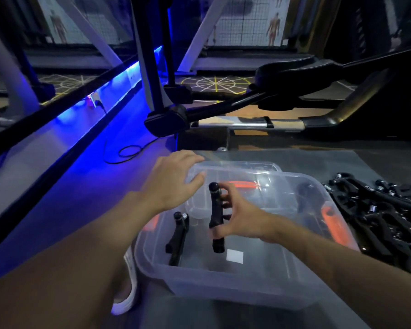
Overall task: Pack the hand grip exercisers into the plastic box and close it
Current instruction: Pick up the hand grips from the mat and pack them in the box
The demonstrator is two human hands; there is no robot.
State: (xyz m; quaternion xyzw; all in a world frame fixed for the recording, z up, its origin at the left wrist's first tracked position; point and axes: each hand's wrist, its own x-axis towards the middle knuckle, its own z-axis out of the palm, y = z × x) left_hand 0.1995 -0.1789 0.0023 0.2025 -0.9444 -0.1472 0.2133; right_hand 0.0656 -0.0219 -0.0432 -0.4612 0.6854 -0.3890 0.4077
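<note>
A clear plastic box (223,279) stands on the grey mat in front of me. Its clear lid (235,169) with orange clips leans behind and partly over it. My right hand (237,219) pinches a black hand grip exerciser (216,217) and holds it upright over the box's inside. A second black exerciser (178,238) lies in the box near its left wall. My left hand (173,179) rests with relaxed fingers on the lid's left edge. A pile of several black exercisers (384,210) lies on the mat to the right of the box.
Black and silver gym machine bars (235,105) cross just beyond the mat. A blue-lit floor strip (100,129) with a black cable runs at the left. A white shoe (128,288) sits by the box's left front corner.
</note>
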